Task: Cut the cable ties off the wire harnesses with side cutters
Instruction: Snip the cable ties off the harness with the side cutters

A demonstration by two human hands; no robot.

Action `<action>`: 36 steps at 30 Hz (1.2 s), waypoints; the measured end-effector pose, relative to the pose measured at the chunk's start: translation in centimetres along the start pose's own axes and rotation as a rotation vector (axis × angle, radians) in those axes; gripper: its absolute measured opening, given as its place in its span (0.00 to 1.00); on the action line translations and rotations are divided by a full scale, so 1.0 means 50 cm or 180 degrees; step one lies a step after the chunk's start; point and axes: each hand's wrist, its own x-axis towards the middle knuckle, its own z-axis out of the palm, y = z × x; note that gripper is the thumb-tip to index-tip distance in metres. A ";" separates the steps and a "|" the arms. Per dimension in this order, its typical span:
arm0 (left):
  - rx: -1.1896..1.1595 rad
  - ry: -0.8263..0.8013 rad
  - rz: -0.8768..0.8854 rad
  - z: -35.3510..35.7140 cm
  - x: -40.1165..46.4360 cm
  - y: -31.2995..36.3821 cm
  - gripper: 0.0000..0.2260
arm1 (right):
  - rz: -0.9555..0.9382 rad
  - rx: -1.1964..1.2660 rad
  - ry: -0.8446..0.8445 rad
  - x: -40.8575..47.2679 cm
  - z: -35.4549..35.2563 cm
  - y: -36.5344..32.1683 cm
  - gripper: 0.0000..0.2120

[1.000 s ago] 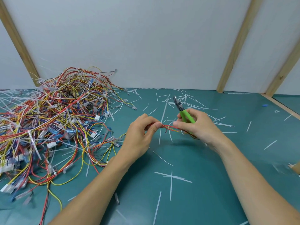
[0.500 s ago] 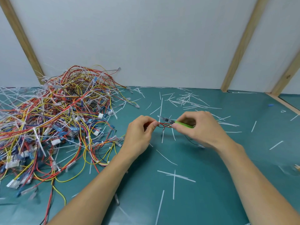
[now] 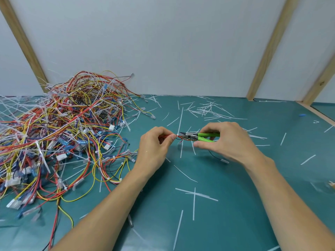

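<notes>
Swung level now, green-handled side cutters (image 3: pixel 197 137) in the right hand (image 3: pixel 228 142) nose toward the red wire harness (image 3: pixel 167 136) the left hand (image 3: pixel 154 145) pinches; wire heap (image 3: pixel 59 133) left.

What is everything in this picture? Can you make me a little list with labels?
left hand: left hand pinches a small red wire harness
right hand: right hand grips green-handled side cutters
cutter tips: pointing left, at the harness beside the left fingertips
cable tie: too small to tell if cut
big pile: tangled wire harnesses on the left
table: teal table strewn with white cut tie pieces
back: white wall with wooden strips
</notes>
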 end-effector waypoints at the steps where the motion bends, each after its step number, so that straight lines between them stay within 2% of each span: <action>1: 0.0011 -0.0003 0.0003 0.000 0.000 0.000 0.03 | -0.0002 -0.0007 0.0002 0.000 0.001 0.000 0.21; 9: 0.0025 -0.0010 0.0003 -0.001 0.000 0.001 0.04 | 0.0045 0.0152 -0.0080 -0.001 -0.004 0.000 0.15; 25: 0.0111 0.0005 0.0126 0.000 -0.004 0.003 0.02 | -0.0025 0.0155 -0.0037 -0.001 0.003 -0.009 0.18; 36: 0.0208 0.0006 0.0213 0.002 -0.004 0.000 0.03 | 0.0186 0.0035 -0.0136 -0.005 -0.002 -0.018 0.13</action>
